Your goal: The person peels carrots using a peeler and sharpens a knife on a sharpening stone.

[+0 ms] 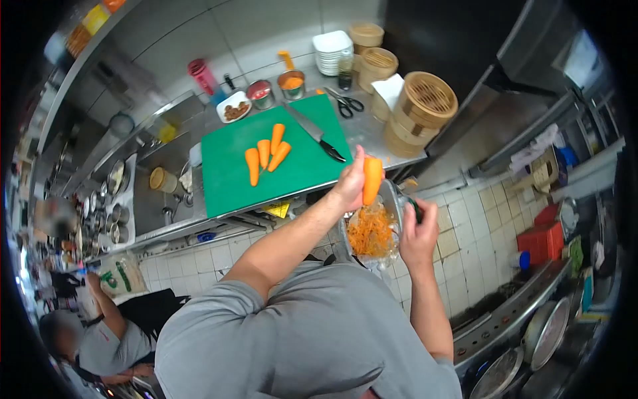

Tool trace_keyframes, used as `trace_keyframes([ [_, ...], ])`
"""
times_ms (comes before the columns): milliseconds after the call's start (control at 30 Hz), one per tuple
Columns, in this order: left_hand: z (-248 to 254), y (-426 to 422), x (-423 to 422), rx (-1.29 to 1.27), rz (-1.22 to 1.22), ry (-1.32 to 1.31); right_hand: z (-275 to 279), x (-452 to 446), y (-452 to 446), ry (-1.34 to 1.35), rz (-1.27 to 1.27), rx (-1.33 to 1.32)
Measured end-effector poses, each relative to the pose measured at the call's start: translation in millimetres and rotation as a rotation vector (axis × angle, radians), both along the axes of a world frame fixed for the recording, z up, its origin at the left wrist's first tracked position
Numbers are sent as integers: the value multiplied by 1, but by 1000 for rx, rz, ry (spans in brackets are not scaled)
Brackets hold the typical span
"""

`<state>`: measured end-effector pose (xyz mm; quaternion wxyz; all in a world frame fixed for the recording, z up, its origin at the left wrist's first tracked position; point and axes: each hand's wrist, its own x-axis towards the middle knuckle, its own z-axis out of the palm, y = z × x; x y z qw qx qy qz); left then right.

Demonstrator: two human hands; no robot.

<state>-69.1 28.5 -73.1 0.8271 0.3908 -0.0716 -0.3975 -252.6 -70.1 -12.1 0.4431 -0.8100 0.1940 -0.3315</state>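
My left hand (349,184) is closed around a peeled carrot (373,179), held tilted over a container of shredded carrot (371,229). In my right hand (420,234), just right of the container, is a dark green-handled peeler (417,210); its blade is hard to make out. The container (344,246) looks like a grey tub with plastic film at its edge. Several whole carrots (264,154) lie grouped on the green cutting board (226,193). A black-handled knife (312,130) rests on the board's right part, its blade pointing away from me.
Behind the board stand metal cups (260,95), a white dish (234,107) and stacked white plates (332,53). Black scissors (344,103) and bamboo steamers (422,113) are at the right. A sink (163,193) lies left; a co-worker (113,339) is at lower left. Stoves with pans (548,332) are lower right.
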Motion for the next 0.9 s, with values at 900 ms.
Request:
trace_keyframes([
  [900,-49,48,29,14,467,337,-115,-38,6,442,257,-152],
])
